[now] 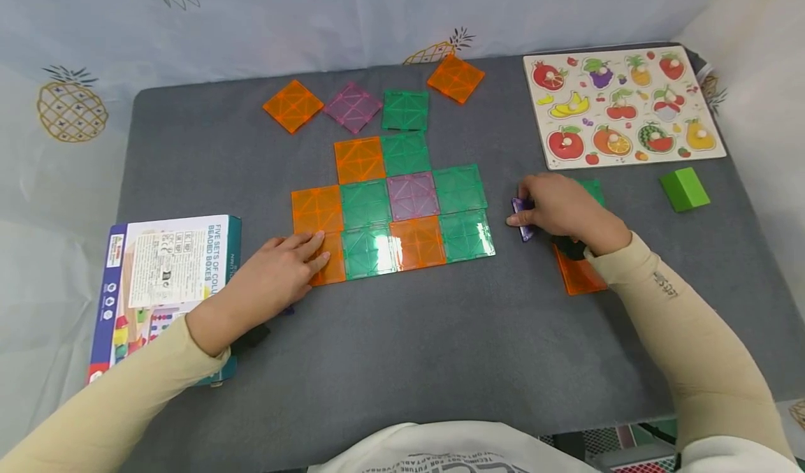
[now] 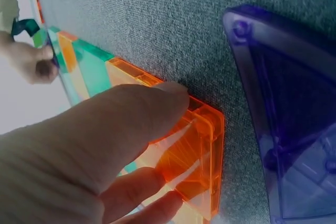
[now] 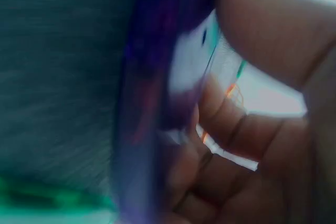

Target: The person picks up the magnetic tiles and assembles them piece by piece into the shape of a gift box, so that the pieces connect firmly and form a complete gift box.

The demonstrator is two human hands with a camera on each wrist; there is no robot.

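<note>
On the grey table lies a flat patchwork of translucent square tiles, orange, green and one pale purple tile (image 1: 412, 196). My left hand (image 1: 277, 270) rests on the orange tile (image 1: 335, 263) at its near left corner; in the left wrist view the thumb touches that tile's edge. A dark purple tile (image 2: 294, 119) with a slanted side lies beside it. To the right of the patchwork, my right hand (image 1: 562, 204) pinches a purple tile (image 1: 523, 227) between thumb and fingers, tilted on edge. The right wrist view is blurred.
Loose tiles lie behind the patchwork, among them an orange tile (image 1: 455, 78). Under my right forearm are an orange tile (image 1: 577, 274) and a green tile (image 1: 593, 190). A fruit puzzle board (image 1: 534, 113), a green block (image 1: 684, 189) and a box (image 1: 214, 249) flank the work.
</note>
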